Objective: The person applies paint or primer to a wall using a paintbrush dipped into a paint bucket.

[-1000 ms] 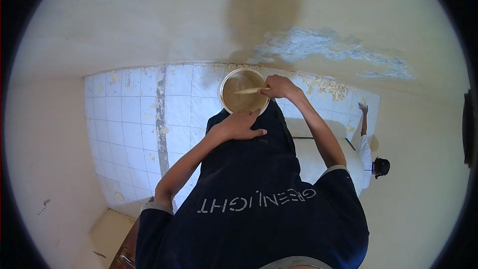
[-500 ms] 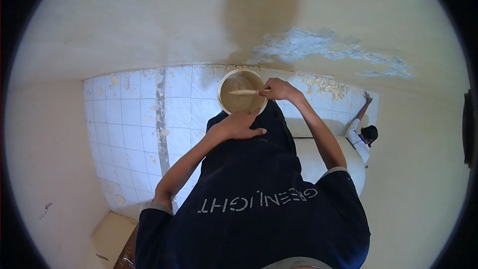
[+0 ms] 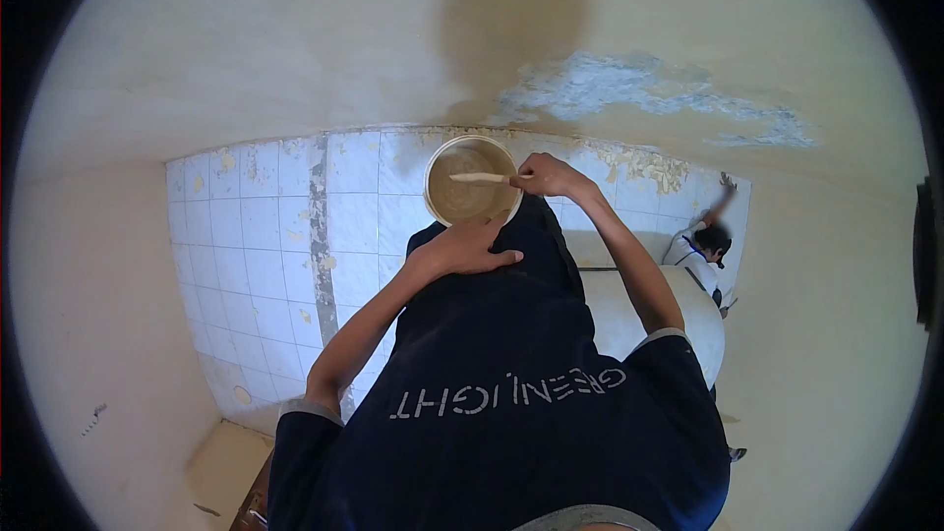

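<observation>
A cream-coloured bucket (image 3: 430,199) stands in front of me with a pale, wet-looking mixture (image 3: 467,202) inside. At its near rim rests my left hand (image 3: 464,248), fingers on the bucket's side and thumb stretched to the right. My right hand (image 3: 551,177) is closed around a pale stick (image 3: 479,178), which lies across the bucket's opening with its far end over the mixture.
A plastered wall (image 3: 295,49) with a peeled bluish patch (image 3: 639,93) rises ahead. Below it are pale tiles (image 3: 265,226) with flaking spots and a grey strip (image 3: 320,236). At the right, a co-worker (image 3: 703,251) leans near a rounded white surface (image 3: 639,315).
The bucket, stick and both my hands have shifted very slightly left. The co-worker at the right has bent forward and moved a little left, one arm still raised to the tiles.
</observation>
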### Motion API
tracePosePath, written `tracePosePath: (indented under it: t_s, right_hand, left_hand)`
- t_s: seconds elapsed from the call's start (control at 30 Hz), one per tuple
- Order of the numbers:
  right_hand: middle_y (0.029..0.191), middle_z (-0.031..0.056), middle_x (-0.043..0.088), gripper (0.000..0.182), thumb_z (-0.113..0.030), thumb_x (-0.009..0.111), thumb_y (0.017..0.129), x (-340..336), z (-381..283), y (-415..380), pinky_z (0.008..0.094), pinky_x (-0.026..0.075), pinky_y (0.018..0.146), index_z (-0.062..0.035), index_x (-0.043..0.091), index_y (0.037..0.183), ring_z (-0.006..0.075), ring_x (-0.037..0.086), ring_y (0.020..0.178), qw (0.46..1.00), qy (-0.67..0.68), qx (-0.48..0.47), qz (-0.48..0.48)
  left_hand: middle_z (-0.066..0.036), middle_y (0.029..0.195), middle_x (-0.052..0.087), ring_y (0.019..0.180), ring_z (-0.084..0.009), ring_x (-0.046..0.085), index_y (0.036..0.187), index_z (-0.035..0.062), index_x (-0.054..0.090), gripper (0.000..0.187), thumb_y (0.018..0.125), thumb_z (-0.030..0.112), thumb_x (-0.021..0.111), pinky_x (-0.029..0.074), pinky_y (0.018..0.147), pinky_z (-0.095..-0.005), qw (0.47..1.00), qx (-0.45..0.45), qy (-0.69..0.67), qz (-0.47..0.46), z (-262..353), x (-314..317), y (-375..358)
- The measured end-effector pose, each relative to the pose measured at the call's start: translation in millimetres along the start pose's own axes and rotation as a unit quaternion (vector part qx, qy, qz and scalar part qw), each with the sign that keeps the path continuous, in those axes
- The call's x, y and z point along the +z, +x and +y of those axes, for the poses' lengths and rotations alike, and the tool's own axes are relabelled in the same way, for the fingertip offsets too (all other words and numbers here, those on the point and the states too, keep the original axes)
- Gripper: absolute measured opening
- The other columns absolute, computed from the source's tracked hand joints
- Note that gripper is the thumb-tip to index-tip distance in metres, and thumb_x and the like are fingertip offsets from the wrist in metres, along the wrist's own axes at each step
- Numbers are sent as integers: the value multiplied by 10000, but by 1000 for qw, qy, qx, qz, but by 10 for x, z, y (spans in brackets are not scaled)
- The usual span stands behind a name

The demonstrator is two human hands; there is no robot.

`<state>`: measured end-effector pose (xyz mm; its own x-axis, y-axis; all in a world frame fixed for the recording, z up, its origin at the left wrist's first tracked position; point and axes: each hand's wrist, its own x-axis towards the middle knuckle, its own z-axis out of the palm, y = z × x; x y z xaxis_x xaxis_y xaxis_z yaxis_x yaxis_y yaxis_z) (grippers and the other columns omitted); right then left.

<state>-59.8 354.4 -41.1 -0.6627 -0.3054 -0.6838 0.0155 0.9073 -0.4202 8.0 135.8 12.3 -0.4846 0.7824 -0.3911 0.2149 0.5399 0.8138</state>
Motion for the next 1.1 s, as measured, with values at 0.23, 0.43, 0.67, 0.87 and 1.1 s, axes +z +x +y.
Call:
tracePosePath:
  t_s: [0.23,0.43,0.67,0.87,1.1]
  right_hand:
    - [616,123,635,466,-452,561,835,18,-73,-46,400,511,641,-34,657,653,286,655,651,999,-16,4,36]
    - [617,121,641,459,-441,554,843,-36,-13,-134,406,496,609,-41,662,647,298,648,642,1000,10,-11,12]
    - [653,163,645,486,-479,571,827,318,311,-57,445,487,625,-24,670,688,338,640,666,997,14,-36,67]
    - [702,167,660,456,-452,564,843,148,251,-89,453,497,648,-24,693,755,333,652,711,999,3,-4,47]
    - [668,156,646,397,-400,612,869,85,295,-357,327,473,564,-13,700,848,151,600,603,977,183,-80,79]
  left_hand:
    - [-193,823,576,750,-320,570,1457,35,200,840,861,497,570,459,706,-407,1000,9,11,-22,77,-46,2]
    - [-283,987,593,927,-403,595,1368,-40,316,786,847,483,586,457,845,-442,993,-91,-17,-79,362,-246,-41]
    - [-105,658,516,609,-228,501,1457,13,214,872,854,513,598,414,565,-354,999,-18,0,-44,120,-82,23]
    - [-175,779,563,730,-298,553,1482,55,159,881,856,505,587,449,683,-401,999,-18,17,-29,133,-86,82]
    - [-195,819,585,755,-304,569,1443,8,218,843,858,490,588,460,710,-395,998,-51,-20,-21,207,-36,107]
